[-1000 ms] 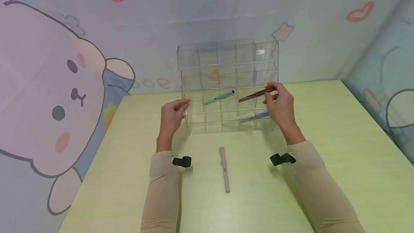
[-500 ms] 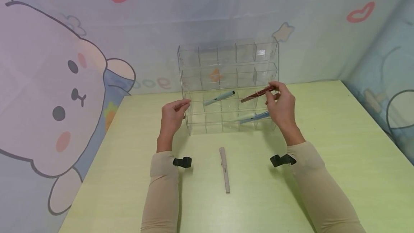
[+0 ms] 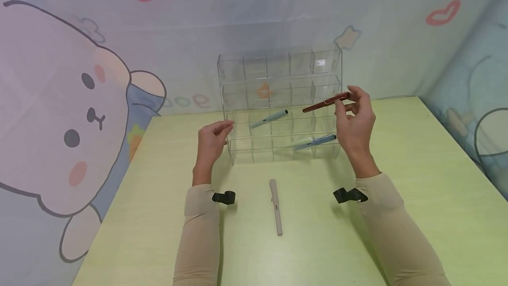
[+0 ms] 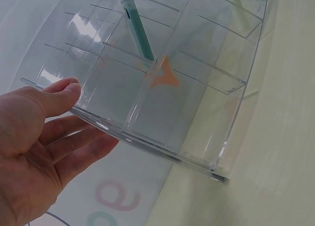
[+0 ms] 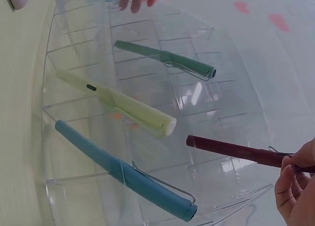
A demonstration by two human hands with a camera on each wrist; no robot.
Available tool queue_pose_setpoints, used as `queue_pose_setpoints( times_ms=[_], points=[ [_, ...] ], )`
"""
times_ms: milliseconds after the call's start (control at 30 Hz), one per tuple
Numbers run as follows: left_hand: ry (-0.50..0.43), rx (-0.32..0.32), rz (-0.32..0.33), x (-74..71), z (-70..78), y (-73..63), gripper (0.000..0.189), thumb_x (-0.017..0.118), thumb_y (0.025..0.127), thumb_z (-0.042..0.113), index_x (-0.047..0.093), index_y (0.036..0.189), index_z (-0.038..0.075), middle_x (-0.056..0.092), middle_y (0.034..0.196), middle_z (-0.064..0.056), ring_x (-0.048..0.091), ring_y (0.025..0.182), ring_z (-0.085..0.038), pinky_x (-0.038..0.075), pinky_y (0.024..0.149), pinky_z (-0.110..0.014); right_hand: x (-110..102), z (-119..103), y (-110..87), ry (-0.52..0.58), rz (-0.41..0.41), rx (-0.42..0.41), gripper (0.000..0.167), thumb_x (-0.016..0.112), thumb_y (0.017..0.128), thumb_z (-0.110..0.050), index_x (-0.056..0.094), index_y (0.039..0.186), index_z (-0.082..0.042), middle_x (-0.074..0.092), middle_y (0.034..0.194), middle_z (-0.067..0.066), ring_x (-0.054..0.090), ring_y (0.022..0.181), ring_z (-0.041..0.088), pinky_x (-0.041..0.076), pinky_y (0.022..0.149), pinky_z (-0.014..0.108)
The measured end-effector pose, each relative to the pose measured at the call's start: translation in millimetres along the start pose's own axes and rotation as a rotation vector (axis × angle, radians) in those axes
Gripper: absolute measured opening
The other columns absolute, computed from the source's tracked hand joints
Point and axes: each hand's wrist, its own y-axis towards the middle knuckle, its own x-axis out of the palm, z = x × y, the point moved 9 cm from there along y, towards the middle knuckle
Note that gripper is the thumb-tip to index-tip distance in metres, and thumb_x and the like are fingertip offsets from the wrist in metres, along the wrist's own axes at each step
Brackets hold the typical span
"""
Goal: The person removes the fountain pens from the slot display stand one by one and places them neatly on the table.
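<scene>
On worktop [image 3: 131, 233], pinching clear rack [image 3: 278, 108] at twelve o'clock in left grip [image 3: 212, 142], and maroon pen [image 3: 322, 103] at one o'clock in right grip [image 3: 356, 120]. Judged mid-placement, calling for alignment before lowering.

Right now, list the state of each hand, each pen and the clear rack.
Clear rack: standing on the table
Left hand: pinching the rack's left side
Dark red pen: capped, held tilted
Right hand: pinching the dark red pen
Green pen: capped, slanted, second-lowest tier
Pale yellow pen: capped, slanted, lowest tier
Blue pen: capped, slanted, lowest tier
Beige pen: capped, flat on the table
</scene>
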Motion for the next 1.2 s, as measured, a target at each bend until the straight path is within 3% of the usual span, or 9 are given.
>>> queue_pose_setpoints(
  times_ms=[233,500,667,867,1067,1200],
  points=[
    [0.003,-0.013,-0.003,0.1,0.0,0.5,0.019,0.068,0.098,0.014,0.077,0.114,0.008,0.073,0.112,-0.009,0.069,0.1,-0.021,0.059,0.066,-0.025,-6.7,-12.3,-1.0,0.066,0.063,-0.036,0.038,0.061,0.099,-0.005,0.05,0.134,0.004,0.063,0.115,0.01,0.06,0.083,0.006,0.045,0.063,0.015],
    [0.004,-0.017,-0.006,0.5,0.3,1.4,0.02,0.068,0.098,0.015,0.077,0.115,0.008,0.073,0.114,-0.01,0.069,0.1,-0.027,0.057,0.064,-0.022,-12.3,-22.7,0.3,0.086,0.105,-0.102,0.03,0.064,0.098,-0.005,0.053,0.126,-0.002,0.068,0.107,0.01,0.063,0.094,0.008,0.049,0.081,0.019],
    [0.005,-0.02,-0.012,0.8,-1.6,0.4,0.02,0.068,0.098,0.015,0.077,0.115,0.009,0.073,0.114,-0.01,0.069,0.102,-0.029,0.057,0.065,-0.023,-12.6,-23.4,-0.3,0.07,0.095,-0.108,0.028,0.064,0.098,-0.002,0.055,0.124,0.004,0.066,0.11,0.01,0.065,0.093,0.008,0.053,0.09,0.024],
    [0.018,-0.022,-0.007,0.4,-3.3,-0.7,0.02,0.068,0.098,0.015,0.077,0.115,0.009,0.073,0.113,-0.009,0.069,0.099,-0.024,0.057,0.065,-0.023,-12.6,-21.7,-1.5,0.079,0.094,-0.053,0.031,0.065,0.097,-0.003,0.055,0.125,0.006,0.066,0.112,0.009,0.069,0.095,0.013,0.055,0.09,0.026],
    [0.021,-0.019,-0.005,0.2,-1.5,-0.4,0.02,0.068,0.098,0.015,0.077,0.115,0.009,0.073,0.112,-0.01,0.069,0.1,-0.028,0.057,0.064,-0.022,-11.5,-27.2,-2.8,0.12,0.061,-0.087,0.033,0.062,0.099,-0.001,0.054,0.129,0.007,0.064,0.114,0.009,0.069,0.088,0.004,0.055,0.086,0.022],
    [0.015,-0.019,-0.006,0.4,-0.6,-0.3,0.02,0.068,0.098,0.014,0.077,0.114,0.008,0.073,0.112,-0.01,0.069,0.1,-0.031,0.056,0.064,-0.022,-10.1,-28.3,-3.0,0.166,0.039,-0.078,0.033,0.059,0.1,0.0,0.052,0.132,0.006,0.061,0.113,0.004,0.068,0.086,0.009,0.057,0.082,0.024]
  ],
)
